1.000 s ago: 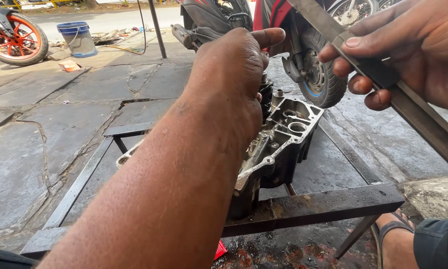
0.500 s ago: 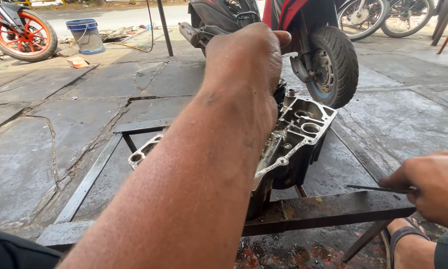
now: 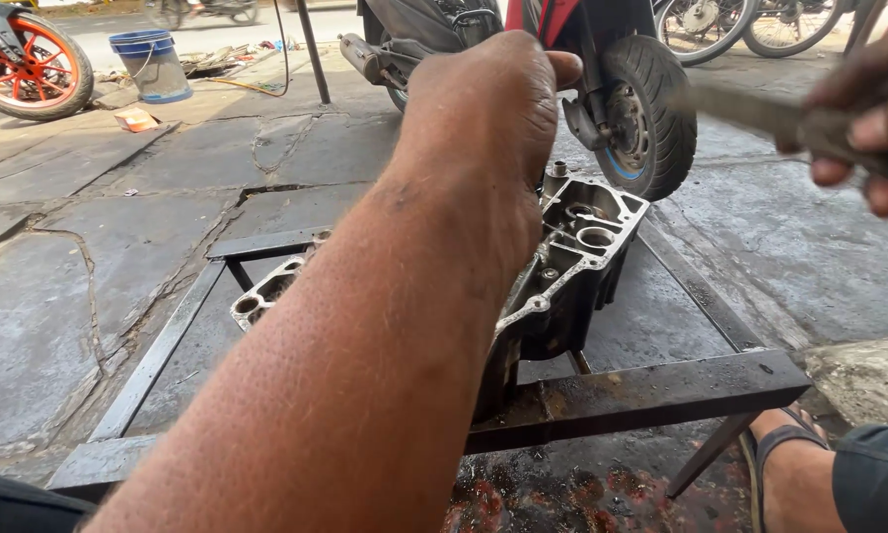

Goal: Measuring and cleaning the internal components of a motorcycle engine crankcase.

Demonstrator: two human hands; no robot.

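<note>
The left hand (image 3: 488, 114), fingers curled, presses the grey metal engine case (image 3: 562, 266) on a rusty iron frame (image 3: 641, 385), while the right hand (image 3: 863, 118) clamps a blurry flat metal bar (image 3: 750, 109) above cracked stone floor (image 3: 89, 266).

Cracked stone paving (image 3: 118, 227) in daylight, parked motorbikes (image 3: 602, 89) behind.

I count two hands: left hand (image 3: 488, 109), right hand (image 3: 873, 123). One engine casing (image 3: 572, 247), one metal frame stand (image 3: 641, 390), one flat bar tool (image 3: 750, 109), one blue bucket (image 3: 153, 64), one scooter (image 3: 562, 59).
</note>
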